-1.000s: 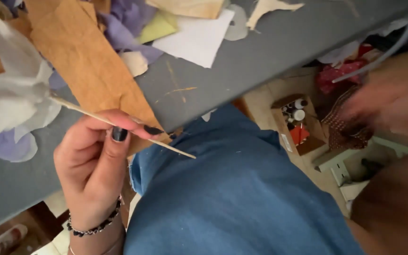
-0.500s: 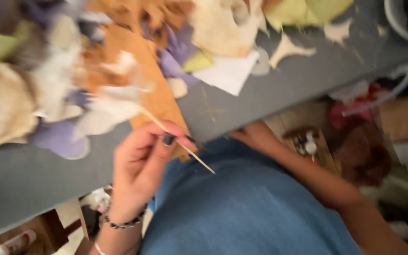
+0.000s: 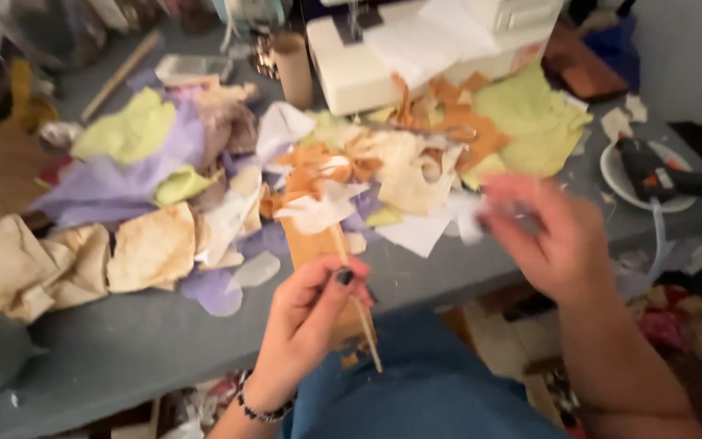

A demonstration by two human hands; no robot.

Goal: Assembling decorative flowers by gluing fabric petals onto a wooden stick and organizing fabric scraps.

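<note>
paper scraps across a grey tabletop, a thin stick in hand

the grey tabletop [image 3: 123, 349] carries a wide heap of torn paper scraps [image 3: 302, 179] in cream, lilac, green and orange, spread flat so each piece shows. behind it stands a white sewing machine [image 3: 416, 57], and a glue gun rests on a white plate [image 3: 611, 167] at the far right. the right hand [image 3: 558, 244], blurred, hovers over the heap's near edge; i cannot tell how its fingers stand. the left hand [image 3: 310, 321] pinches a thin wooden stick [image 3: 359, 313] between thumb and fingers, slanting down past the table edge.
</note>
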